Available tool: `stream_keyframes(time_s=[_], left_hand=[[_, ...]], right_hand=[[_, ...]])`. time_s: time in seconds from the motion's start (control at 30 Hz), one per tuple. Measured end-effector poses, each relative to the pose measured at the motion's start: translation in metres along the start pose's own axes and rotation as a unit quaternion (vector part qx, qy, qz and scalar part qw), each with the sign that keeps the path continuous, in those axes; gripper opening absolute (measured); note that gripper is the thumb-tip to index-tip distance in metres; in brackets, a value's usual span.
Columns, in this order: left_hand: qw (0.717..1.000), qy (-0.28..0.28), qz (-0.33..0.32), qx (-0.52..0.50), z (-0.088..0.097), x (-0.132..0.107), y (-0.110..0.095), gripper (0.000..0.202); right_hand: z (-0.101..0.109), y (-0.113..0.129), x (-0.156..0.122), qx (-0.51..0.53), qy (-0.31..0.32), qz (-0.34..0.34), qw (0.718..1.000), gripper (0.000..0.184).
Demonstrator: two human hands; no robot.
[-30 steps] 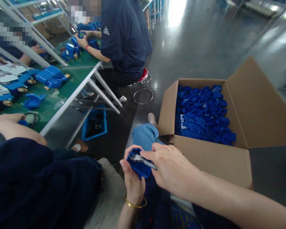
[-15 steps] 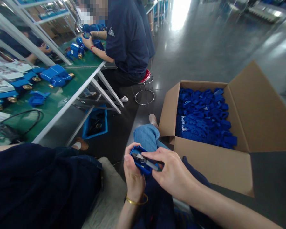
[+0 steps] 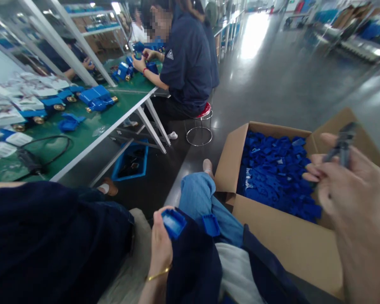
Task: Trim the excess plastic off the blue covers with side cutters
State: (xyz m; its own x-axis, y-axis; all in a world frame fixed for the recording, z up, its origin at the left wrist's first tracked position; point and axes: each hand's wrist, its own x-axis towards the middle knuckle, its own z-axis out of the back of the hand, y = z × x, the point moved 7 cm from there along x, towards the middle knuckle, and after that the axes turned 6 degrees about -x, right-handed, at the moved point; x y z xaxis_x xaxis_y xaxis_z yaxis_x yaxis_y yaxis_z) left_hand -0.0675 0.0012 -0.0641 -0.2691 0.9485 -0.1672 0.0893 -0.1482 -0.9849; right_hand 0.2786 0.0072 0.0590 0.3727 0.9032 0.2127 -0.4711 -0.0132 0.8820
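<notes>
My left hand (image 3: 161,245), with a gold bracelet at the wrist, is closed around a small blue plastic housing (image 3: 174,223) whose open side faces up. Out to the right, over the far flap of the carton, my right hand (image 3: 351,185) grips dark-headed cutting pliers (image 3: 344,145); motion smears it somewhat. Their jaws point upward, well apart from the housing. A second blue plastic piece (image 3: 210,225) rests on my lap, on the jeans.
A cardboard box (image 3: 229,160) full of blue plastic parts (image 3: 272,169) stands at right. Left is a green-topped workbench (image 3: 91,122) with blue valve-like units (image 3: 98,98), a blue crate (image 3: 145,160) under it. A co-worker (image 3: 190,63) sits on a red stool; another person's dark-clothed body (image 3: 66,240) is close at left.
The pliers have left the inside of the blue housing; my right hand has swung them up and right toward the box. My left hand has shifted slightly left, and the piece on my lap shows.
</notes>
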Motion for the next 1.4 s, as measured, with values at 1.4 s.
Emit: stream_keyframes(time_s=[1.4], left_hand=[[0.969, 0.228, -0.046, -0.080, -0.070, -0.030, -0.024, 0.065]], right_hand=[[-0.144, -0.008, -0.065, 0.196, 0.330, -0.175, 0.907, 0.023]])
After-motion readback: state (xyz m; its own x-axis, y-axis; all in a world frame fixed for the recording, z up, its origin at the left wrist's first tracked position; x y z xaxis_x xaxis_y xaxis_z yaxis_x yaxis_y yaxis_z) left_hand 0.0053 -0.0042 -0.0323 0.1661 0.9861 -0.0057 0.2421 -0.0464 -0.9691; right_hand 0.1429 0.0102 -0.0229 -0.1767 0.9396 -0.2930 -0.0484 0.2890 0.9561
